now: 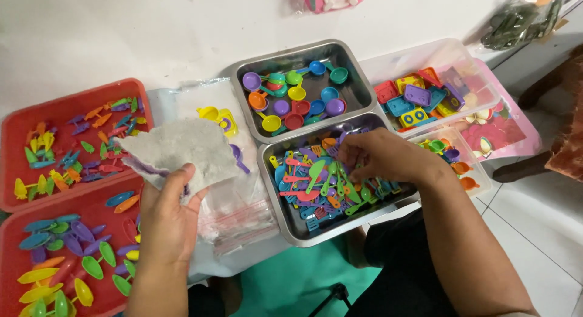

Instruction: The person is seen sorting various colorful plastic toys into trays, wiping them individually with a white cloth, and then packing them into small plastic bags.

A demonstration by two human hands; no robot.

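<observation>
Two red trays (18, 119) sit at the left edge of the worktop (91, 31), one with small toy pieces, one with leaf-shaped toys (91, 265). A far metal tray (358, 86) contains round toy pans (294, 104). Clear tubs (461, 56) at right contain toy stoves (416, 95).

White table over a tiled floor

The white table (91, 31) is evenly lit; pale floor tiles (534, 232) with dark grout show at right, beside a brown wooden chair (568, 141).
</observation>
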